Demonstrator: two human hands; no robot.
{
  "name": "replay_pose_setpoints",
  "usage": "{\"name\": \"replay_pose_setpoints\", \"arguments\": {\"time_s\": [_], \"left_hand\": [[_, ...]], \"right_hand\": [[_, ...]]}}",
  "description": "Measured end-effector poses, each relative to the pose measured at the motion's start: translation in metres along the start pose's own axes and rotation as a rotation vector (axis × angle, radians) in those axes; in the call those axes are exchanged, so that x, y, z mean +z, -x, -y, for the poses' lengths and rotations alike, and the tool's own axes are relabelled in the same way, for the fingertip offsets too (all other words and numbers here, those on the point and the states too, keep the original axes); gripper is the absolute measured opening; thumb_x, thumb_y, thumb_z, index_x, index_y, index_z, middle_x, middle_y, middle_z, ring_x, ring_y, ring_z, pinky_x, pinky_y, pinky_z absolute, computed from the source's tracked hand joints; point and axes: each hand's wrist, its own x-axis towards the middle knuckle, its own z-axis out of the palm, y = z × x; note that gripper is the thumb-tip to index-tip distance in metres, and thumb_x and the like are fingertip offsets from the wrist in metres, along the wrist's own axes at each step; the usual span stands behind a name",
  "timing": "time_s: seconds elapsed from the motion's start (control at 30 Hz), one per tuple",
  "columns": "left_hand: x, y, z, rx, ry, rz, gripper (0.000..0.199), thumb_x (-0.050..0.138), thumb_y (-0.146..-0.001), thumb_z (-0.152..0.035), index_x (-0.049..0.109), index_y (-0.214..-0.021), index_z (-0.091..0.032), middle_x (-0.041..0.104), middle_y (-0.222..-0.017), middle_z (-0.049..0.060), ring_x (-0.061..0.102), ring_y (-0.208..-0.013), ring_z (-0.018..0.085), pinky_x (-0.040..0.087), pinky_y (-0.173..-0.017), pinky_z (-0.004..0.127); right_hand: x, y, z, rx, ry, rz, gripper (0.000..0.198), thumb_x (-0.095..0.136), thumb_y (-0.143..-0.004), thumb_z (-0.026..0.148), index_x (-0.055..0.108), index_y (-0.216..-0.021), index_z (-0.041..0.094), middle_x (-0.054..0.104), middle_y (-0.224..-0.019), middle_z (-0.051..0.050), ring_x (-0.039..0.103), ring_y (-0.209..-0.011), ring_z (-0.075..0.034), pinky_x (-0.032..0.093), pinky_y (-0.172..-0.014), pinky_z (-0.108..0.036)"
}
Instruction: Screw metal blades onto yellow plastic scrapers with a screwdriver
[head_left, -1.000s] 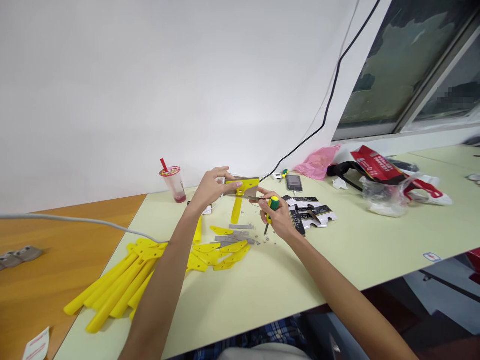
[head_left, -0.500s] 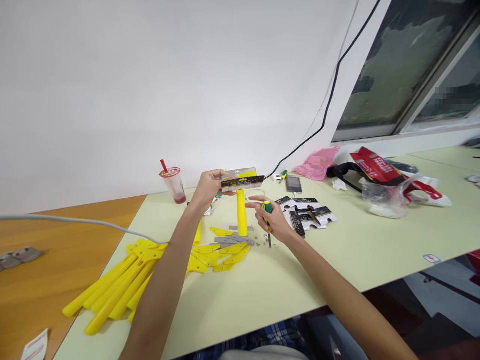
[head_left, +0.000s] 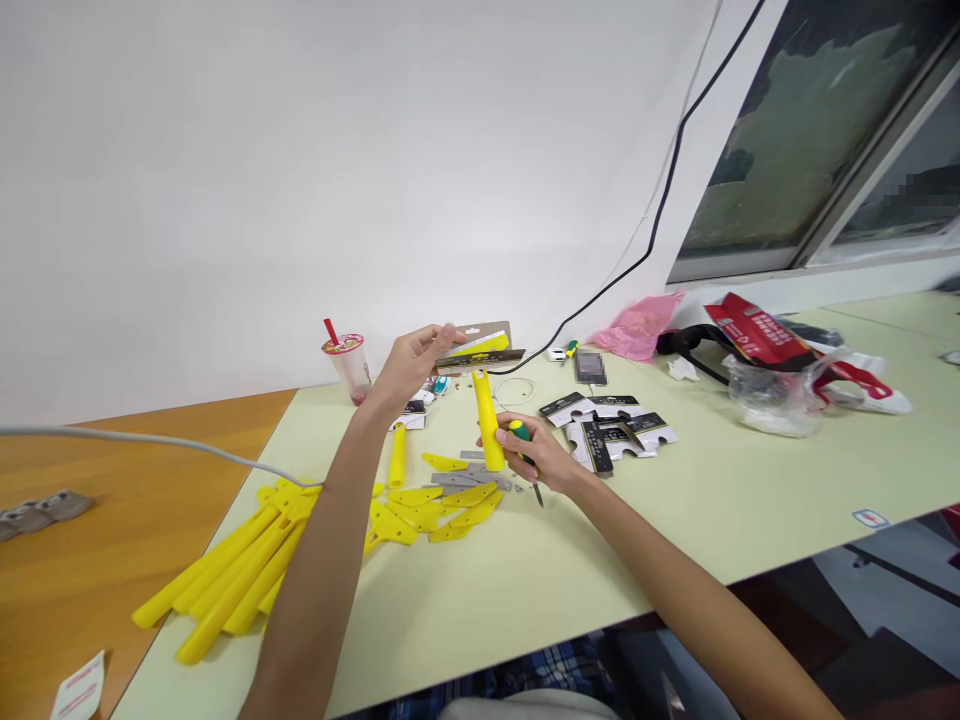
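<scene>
A yellow-handled scraper (head_left: 489, 425) hangs over the table with its handle pointing down. Around its head sits a black-and-white card sleeve (head_left: 480, 359). My left hand (head_left: 420, 360) grips the sleeved end from the left, thumb on top. Lower down, my right hand (head_left: 544, 455) has its fingers closed on the handle. That same hand keeps a green-and-yellow screwdriver (head_left: 520, 432) against the palm, its tip pointing down. Beneath lie yellow blade-shaped plates (head_left: 472, 497), grey plates (head_left: 455, 480) and small screws (head_left: 517, 488).
Several yellow handles (head_left: 232, 580) are piled at the left, partly behind my left forearm. Card sleeves (head_left: 611, 430) lie right of my hands. Toward the wall stand a drink cup (head_left: 347, 365) and a phone (head_left: 591, 367); bags (head_left: 772, 390) lie farther right.
My right hand has moved left and closed on the scraper's handle, screwdriver still in it. The handle now tilts. My left thumb has shifted onto the top of the sleeved end.
</scene>
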Motion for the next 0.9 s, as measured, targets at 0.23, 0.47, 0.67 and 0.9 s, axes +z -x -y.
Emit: {"name": "replay_pose_setpoints", "arguments": {"time_s": [0.23,0.47,0.67,0.9], "left_hand": [[-0.022,0.011,-0.013,0.087,-0.1,0.205,0.079,0.085,-0.085,-0.074,0.07,-0.141,-0.02,0.077,-0.131,0.018,0.074,-0.112,0.03,0.06,-0.083,0.034],[-0.021,0.016,-0.019,0.084,-0.013,0.244,0.117,0.1,-0.077,-0.047,0.038,-0.175,-0.028,0.08,-0.122,0.014,0.079,-0.108,0.031,0.065,-0.09,0.042],[-0.02,0.01,-0.013,0.056,-0.112,0.089,0.047,0.091,-0.088,-0.044,0.081,-0.127,-0.019,0.081,-0.111,0.012,0.075,-0.093,0.022,0.059,-0.071,0.031],[-0.017,0.009,-0.013,0.046,-0.145,0.078,0.041,0.087,-0.09,-0.044,0.081,-0.122,-0.02,0.079,-0.102,0.009,0.067,-0.079,0.017,0.051,-0.06,0.027]], "right_hand": [[0.0,0.0,-0.001,0.004,-0.083,0.021,0.04,0.087,-0.093,0.054,0.072,-0.108,0.02,0.076,-0.076,0.001,0.029,-0.035,-0.002,0.022,-0.035,-0.022],[-0.001,0.0,-0.003,0.001,-0.096,0.07,0.034,0.087,-0.095,0.049,0.074,-0.107,0.02,0.078,-0.082,0.0,0.033,-0.034,0.0,0.024,-0.036,-0.019],[-0.002,0.0,-0.005,0.031,-0.121,0.101,0.038,0.087,-0.094,0.052,0.078,-0.112,0.02,0.079,-0.092,-0.002,0.037,-0.036,0.0,0.026,-0.034,-0.019],[-0.006,0.002,-0.008,0.051,-0.175,0.168,0.042,0.086,-0.095,0.054,0.081,-0.117,0.019,0.079,-0.104,-0.005,0.037,-0.037,0.002,0.027,-0.033,-0.019]]}}
